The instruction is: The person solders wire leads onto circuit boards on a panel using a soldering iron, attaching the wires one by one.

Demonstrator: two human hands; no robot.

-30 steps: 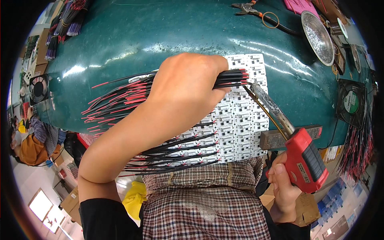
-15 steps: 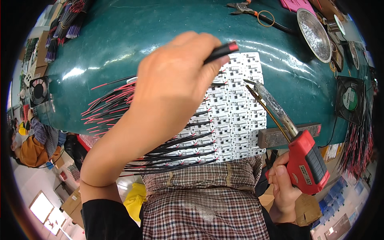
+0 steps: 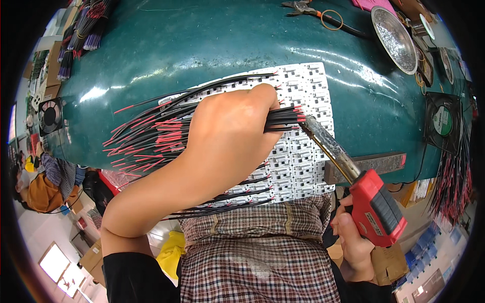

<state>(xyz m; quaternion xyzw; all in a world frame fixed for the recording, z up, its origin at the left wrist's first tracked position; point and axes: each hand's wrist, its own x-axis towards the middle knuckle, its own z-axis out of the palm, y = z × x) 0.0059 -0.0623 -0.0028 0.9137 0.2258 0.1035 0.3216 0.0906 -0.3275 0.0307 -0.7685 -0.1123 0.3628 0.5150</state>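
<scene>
My left hand lies over a white panel of small circuit boards on the green table and grips a bundle of black and red wires, their stripped ends sticking out past my fingers to the right. My right hand holds a red soldering iron by its grip near the table's front edge. The iron's metal tip touches the wire ends over the panel. More black wires trail off the panel's near edge toward my checked shirt.
A round metal dish and pliers lie at the far right. A small fan sits at the right edge, another fan at the left. A metal bar rests by the front edge. Wire bundles lie far left.
My left hand lifted off the panel with a wire, then came back down onto the bundle. The iron's tip has closed in on the wire ends.
</scene>
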